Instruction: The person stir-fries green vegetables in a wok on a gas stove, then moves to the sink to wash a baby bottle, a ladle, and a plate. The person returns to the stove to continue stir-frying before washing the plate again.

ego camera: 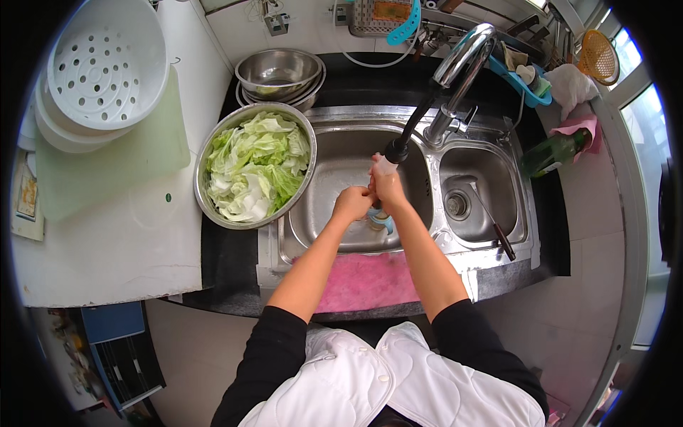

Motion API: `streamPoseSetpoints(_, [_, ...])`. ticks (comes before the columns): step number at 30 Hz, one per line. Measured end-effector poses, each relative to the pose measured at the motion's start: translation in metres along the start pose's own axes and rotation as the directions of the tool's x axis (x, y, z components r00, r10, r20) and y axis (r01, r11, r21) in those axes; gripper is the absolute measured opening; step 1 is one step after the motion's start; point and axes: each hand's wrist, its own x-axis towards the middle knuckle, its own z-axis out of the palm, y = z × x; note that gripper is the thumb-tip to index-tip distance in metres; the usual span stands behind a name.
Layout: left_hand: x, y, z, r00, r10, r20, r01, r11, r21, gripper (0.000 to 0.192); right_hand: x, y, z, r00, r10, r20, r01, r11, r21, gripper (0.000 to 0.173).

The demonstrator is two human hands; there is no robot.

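My left hand [353, 205] and my right hand [388, 187] meet over the large basin of a stainless steel sink [325, 160], under the black hose end [396, 151] of a chrome faucet [463, 58]. Something pale, perhaps water or a small item, shows at the right hand's fingers; I cannot tell which. The left fingers are bent against the right hand, and whether they grip anything is hidden. Below the hands a light blue object [380, 220] lies at the drain. A steel bowl of torn cabbage leaves [255, 168] stands left of the basin.
Steel bowls [277, 74] are stacked behind the cabbage. A dark-handled utensil [501, 237] leans in the small basin. A pink cloth [365, 283] covers the front edge. A green bottle [555, 153] lies at right; a white perforated basket [106, 69] and a green board [122, 165] are at left.
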Motion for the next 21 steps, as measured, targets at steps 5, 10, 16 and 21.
streamPoseSetpoints(5, [-0.002,-0.002,0.014,0.965,0.248,0.089,-0.256,0.961,0.104,0.023,0.018,0.002,-0.011,0.977,0.208,-0.05,-0.212,0.971,-0.108,0.031])
streamPoseSetpoints(10, [0.005,-0.015,0.015,0.927,0.364,0.092,-0.364,0.931,-0.009,0.015,0.019,-0.006,-0.011,0.972,0.236,-0.018,-0.234,0.97,0.064,0.029])
streamPoseSetpoints(16, [0.01,-0.015,0.014,0.948,0.254,0.191,-0.26,0.966,0.005,0.014,0.011,-0.01,-0.001,0.997,-0.01,0.078,0.024,0.984,-0.177,0.026])
streamPoseSetpoints(21, [0.013,-0.027,0.021,0.936,0.271,0.223,-0.278,0.961,-0.001,0.013,0.014,-0.028,-0.008,0.948,0.317,-0.033,-0.314,0.913,-0.262,0.032])
